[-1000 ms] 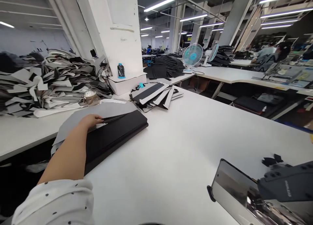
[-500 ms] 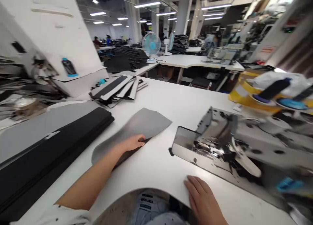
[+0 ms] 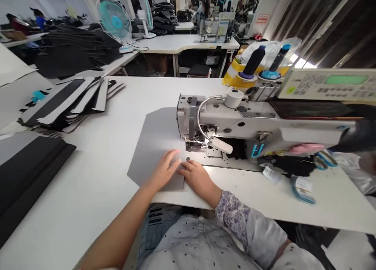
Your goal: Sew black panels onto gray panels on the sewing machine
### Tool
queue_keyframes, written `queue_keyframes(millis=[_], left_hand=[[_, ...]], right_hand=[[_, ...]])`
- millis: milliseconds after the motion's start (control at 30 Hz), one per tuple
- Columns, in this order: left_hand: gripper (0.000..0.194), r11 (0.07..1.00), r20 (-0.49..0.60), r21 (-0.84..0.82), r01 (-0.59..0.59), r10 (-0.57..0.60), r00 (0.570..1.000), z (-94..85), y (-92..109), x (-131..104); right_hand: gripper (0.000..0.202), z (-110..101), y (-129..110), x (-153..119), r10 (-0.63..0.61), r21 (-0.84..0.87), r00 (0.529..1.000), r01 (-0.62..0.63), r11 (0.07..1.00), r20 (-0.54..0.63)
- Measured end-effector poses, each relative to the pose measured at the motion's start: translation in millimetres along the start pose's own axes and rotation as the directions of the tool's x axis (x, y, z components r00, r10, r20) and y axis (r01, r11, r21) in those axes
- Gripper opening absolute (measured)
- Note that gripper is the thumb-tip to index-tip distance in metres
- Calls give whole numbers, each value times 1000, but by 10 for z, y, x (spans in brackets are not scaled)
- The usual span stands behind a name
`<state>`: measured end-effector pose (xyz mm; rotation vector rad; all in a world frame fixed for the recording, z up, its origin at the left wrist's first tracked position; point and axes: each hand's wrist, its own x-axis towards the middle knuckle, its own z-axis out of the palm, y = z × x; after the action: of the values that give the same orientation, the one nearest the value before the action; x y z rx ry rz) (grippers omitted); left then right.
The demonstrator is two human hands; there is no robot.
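A grey panel (image 3: 155,135) lies flat on the white table, its right edge against the head of a sewing machine (image 3: 194,117). My left hand (image 3: 167,170) rests on the panel near its lower right part, fingers apart. Just right of it, my right hand (image 3: 198,178) lies at the panel's right edge, below the machine's needle area. Its fingers are stretched toward my left hand, and the fingertips touch the edge of the panel.
Black and grey panels (image 3: 32,172) are stacked at the left, with a pile of strips (image 3: 70,99) behind them. Thread cones (image 3: 254,62) stand behind the machine. Blue-handled scissors (image 3: 326,160) and a tape roll (image 3: 302,189) are at the right. A fan (image 3: 114,19) stands farther back.
The view has turned right. The grey panel has moved from the table's left part to the machine and lies flat. My left hand has let go its edge grip; my right hand has come to the panel.
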<state>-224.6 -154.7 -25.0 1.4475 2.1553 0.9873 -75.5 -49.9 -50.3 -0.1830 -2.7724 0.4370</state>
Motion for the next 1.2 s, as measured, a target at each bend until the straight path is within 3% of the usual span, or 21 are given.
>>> queue_keyframes(millis=[100, 200, 333, 433, 633, 800, 1067, 1200], left_hand=[[33, 956, 119, 249, -153, 126, 985, -33, 41, -440], [19, 914, 138, 353, -198, 158, 978, 12, 42, -615], [22, 901, 167, 358, -245, 196, 966, 79, 45, -561], [24, 904, 162, 342, -255, 211, 964, 73, 56, -521], [29, 919, 132, 352, -175, 137, 982, 58, 111, -461], [21, 875, 155, 458, -158, 96, 983, 110, 174, -396], [35, 817, 168, 441, -372, 332, 928, 211, 19, -615], [33, 800, 174, 447, -400, 361, 916, 190, -148, -376]], right_hand=[[34, -29, 112, -30, 65, 16, 997, -65, 998, -36], [36, -65, 78, -143, 80, 43, 996, -79, 996, -33], [18, -130, -67, -376, 97, 103, 995, -96, 990, -3], [24, -146, -123, -465, 114, 82, 993, -112, 990, -26], [16, -168, -95, -337, 241, 79, 970, -241, 967, 10], [13, -175, -91, -241, 310, 78, 947, -316, 946, 81], [16, -129, -120, -460, 102, -100, 992, -94, 991, 79], [24, -82, -21, -386, 123, -171, 988, -105, 980, 95]])
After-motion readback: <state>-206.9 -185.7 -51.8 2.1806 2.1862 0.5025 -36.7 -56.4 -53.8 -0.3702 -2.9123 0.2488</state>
